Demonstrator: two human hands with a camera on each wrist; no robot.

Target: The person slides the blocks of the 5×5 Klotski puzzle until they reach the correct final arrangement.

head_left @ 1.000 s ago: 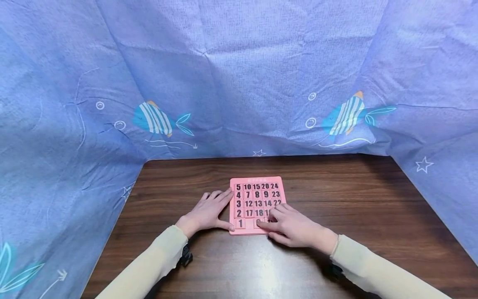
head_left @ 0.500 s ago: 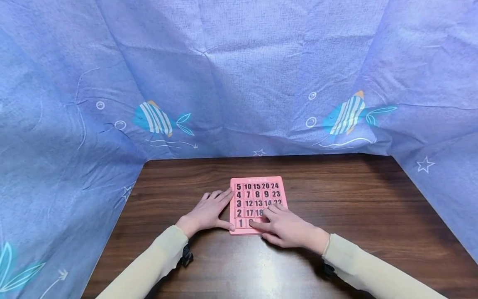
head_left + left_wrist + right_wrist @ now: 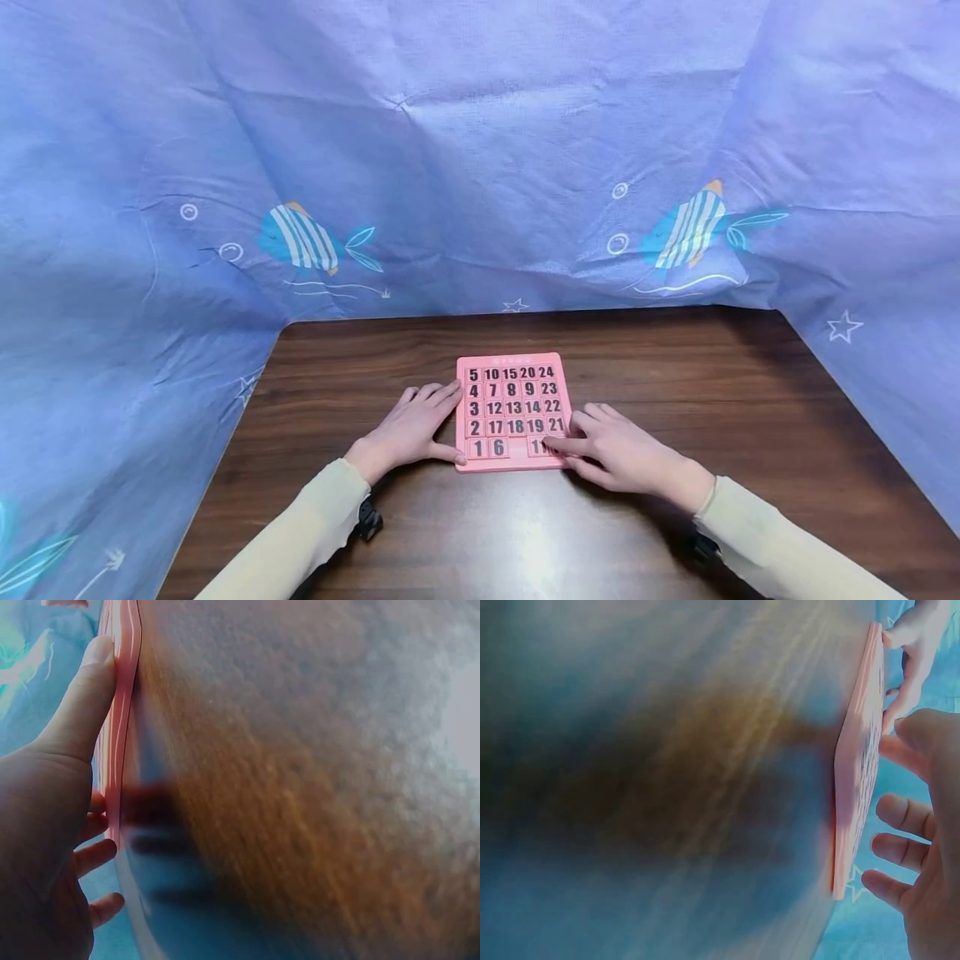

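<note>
A pink number slide puzzle (image 3: 562,392) lies flat on the table, its numbered tiles set in rows. The bottom row shows the 1 tile (image 3: 477,448), the 6 tile (image 3: 498,448), a gap, and a tile (image 3: 534,447) that reads 11. My left hand (image 3: 405,429) rests at the puzzle's left side, thumb at the lower corner and fingertips higher along the edge. My right hand (image 3: 630,454) touches the bottom row's right end with its index fingertip, covering much of the last tile. In the right wrist view, the other fingers (image 3: 900,851) are held off the board.
The puzzle lies on a dark wooden table (image 3: 360,358). A blue cloth (image 3: 480,167) printed with fish hangs behind the table and along its sides. Black wrist cameras (image 3: 368,518) sit under the sleeves.
The 6 tile has slid left beside the 1, leaving the gap to its right. My right hand followed it left, then came back right to the row's end. My left hand stays at the edge.
</note>
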